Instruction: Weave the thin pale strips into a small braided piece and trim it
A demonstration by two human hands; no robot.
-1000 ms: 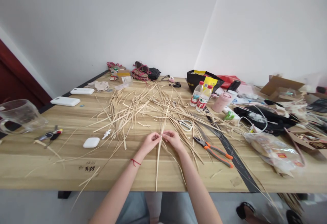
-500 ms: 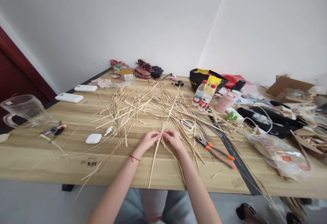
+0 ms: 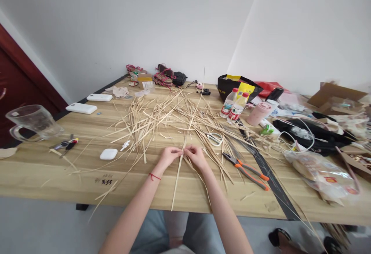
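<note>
My left hand [image 3: 171,156] and my right hand [image 3: 194,155] meet over the table's near middle, fingertips pinched close together. Between them they grip pale, flat straw strips [image 3: 177,182]; one end hangs toward the table's front edge and another slants away past my right wrist. A long thin strip [image 3: 194,109] rises from the fingers toward the back wall. The exact crossing of the strips is hidden by my fingertips. Beyond my hands spreads a loose heap of similar strips [image 3: 139,120]. Scissors with pale handles [image 3: 215,139] lie right of my right hand, near orange-handled pliers [image 3: 246,171].
On the left are a clear pitcher [image 3: 33,122], a white case [image 3: 108,154] and two white devices [image 3: 81,108]. To the right stand two bottles [image 3: 237,108], a pink cup [image 3: 259,113], a black bag [image 3: 313,136] and a plastic package [image 3: 320,173].
My hands stay pinched together on the strips with only slight finger movement. A thin strip now stands higher against the wall. The whole view has shifted a little.
</note>
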